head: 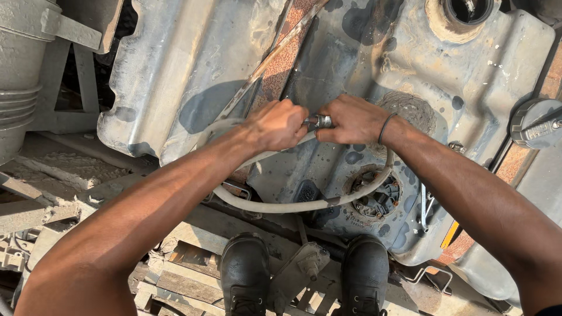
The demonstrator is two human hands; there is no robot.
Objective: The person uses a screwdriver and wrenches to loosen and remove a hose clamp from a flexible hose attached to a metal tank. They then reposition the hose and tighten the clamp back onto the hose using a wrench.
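Black boots point(246, 272) stand below; left hand point(275, 124) and right hand point(351, 120) both squeeze the hose point(281, 206) fitting point(319, 121) above the fuel tank's point(175, 64) middle, not yet apart.

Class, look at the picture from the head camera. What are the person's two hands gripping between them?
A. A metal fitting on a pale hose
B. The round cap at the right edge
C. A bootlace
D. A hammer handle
A: the left hand and right hand close from either side on the metal fitting, with the pale hose looping below over the grey tank.
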